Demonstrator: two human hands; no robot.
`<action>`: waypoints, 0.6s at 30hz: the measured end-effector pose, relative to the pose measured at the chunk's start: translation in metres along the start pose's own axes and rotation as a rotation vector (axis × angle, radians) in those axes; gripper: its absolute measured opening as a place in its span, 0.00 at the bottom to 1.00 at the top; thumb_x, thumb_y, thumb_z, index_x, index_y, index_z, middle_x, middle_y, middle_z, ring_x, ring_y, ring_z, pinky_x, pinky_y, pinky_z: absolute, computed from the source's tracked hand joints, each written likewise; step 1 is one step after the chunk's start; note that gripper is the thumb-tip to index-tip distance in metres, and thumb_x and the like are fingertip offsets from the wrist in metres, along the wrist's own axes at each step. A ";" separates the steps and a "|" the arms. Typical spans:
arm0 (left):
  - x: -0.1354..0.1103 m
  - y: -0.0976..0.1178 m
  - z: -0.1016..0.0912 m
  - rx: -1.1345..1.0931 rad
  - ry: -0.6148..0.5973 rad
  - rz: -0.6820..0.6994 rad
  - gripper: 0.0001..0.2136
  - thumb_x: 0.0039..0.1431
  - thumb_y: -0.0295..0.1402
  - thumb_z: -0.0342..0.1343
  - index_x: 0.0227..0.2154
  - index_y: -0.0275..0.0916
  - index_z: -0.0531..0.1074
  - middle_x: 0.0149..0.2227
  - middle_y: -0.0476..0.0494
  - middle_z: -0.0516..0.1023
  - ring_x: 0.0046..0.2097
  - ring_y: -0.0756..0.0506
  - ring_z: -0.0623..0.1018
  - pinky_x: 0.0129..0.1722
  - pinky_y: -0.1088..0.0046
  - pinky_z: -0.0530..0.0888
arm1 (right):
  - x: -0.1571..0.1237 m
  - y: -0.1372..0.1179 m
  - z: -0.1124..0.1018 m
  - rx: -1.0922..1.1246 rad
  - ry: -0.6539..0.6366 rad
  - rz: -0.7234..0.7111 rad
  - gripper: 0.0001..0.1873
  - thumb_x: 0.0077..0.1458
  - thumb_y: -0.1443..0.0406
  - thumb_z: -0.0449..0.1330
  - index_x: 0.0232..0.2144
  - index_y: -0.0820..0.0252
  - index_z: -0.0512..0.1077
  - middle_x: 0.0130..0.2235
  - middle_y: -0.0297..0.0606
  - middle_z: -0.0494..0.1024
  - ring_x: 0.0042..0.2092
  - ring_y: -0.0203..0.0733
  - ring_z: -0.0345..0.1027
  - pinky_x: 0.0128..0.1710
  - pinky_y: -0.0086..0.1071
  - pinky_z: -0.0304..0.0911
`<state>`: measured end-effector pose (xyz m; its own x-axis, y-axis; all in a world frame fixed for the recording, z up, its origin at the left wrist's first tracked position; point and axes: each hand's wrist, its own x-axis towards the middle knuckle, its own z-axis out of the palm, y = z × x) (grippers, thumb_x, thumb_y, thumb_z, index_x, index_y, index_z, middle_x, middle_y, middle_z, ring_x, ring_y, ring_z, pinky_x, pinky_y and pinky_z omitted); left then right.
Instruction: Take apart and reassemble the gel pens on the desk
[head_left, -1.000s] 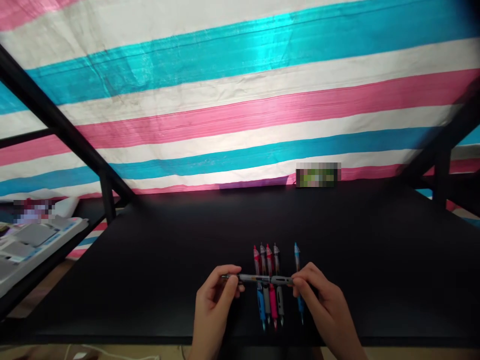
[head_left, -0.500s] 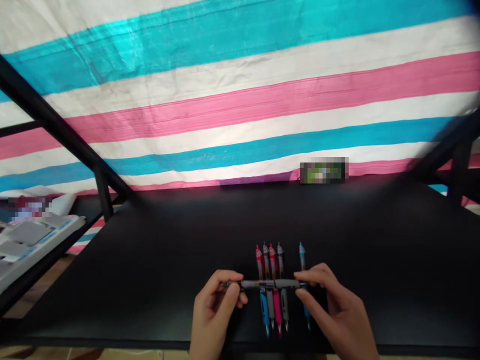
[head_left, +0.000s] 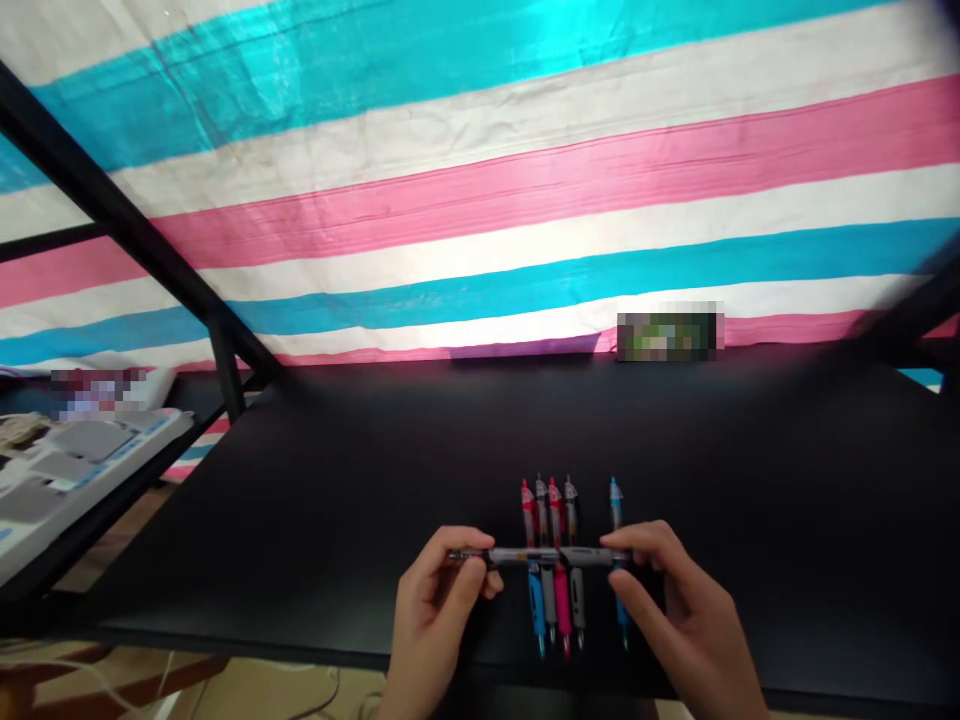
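Note:
A grey-and-clear click pen (head_left: 525, 556) is held level between my two hands, its grey grip toward the right. My left hand (head_left: 442, 595) pinches its dark left end between thumb and fingers. At the other end, my right hand (head_left: 679, 605) has thumb and forefinger closed on the tip. Beneath the held pen, several pens lie side by side on the black table: one with a red top and blue grip (head_left: 537, 605), a pink-gripped pen (head_left: 562, 610), and grey-gripped ones (head_left: 577, 605). Apart from them, a light-blue pen (head_left: 616, 500) lies partly behind my right fingers.
The black table (head_left: 360, 470) ends at a front edge near my wrists. At its back stands a small blurred-out object (head_left: 667, 337) before a striped tarp (head_left: 450, 220). Black frame bars (head_left: 157, 240) slope at both sides. A white power strip (head_left: 90, 460) sits on the left.
The whole view has shifted slightly, so everything appears a little farther right and higher. Both hands keep the same hold on the pen.

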<state>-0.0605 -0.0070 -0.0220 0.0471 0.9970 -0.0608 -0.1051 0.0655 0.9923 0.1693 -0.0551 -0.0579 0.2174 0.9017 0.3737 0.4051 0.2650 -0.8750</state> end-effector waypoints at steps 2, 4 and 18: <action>0.000 0.000 -0.001 0.000 -0.008 0.005 0.17 0.60 0.50 0.68 0.37 0.40 0.81 0.26 0.48 0.80 0.30 0.49 0.76 0.34 0.76 0.72 | 0.000 -0.004 0.001 0.045 -0.038 0.043 0.12 0.71 0.60 0.57 0.34 0.54 0.76 0.33 0.36 0.72 0.34 0.42 0.69 0.33 0.32 0.63; -0.001 0.000 -0.001 0.020 -0.011 0.011 0.17 0.61 0.50 0.68 0.38 0.40 0.81 0.26 0.48 0.79 0.31 0.48 0.76 0.34 0.76 0.71 | -0.001 -0.010 0.002 0.084 -0.048 0.118 0.21 0.73 0.60 0.54 0.26 0.55 0.69 0.29 0.34 0.67 0.31 0.40 0.64 0.30 0.33 0.58; -0.002 0.005 0.000 0.147 -0.024 0.046 0.15 0.63 0.48 0.65 0.37 0.41 0.80 0.25 0.49 0.78 0.31 0.46 0.77 0.35 0.71 0.73 | -0.001 -0.021 0.008 0.213 0.009 0.269 0.19 0.72 0.57 0.55 0.28 0.55 0.70 0.32 0.34 0.67 0.34 0.42 0.61 0.36 0.35 0.55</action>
<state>-0.0613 -0.0090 -0.0172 0.0690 0.9975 -0.0140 0.0383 0.0114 0.9992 0.1532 -0.0586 -0.0426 0.3000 0.9461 0.1224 0.1378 0.0840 -0.9869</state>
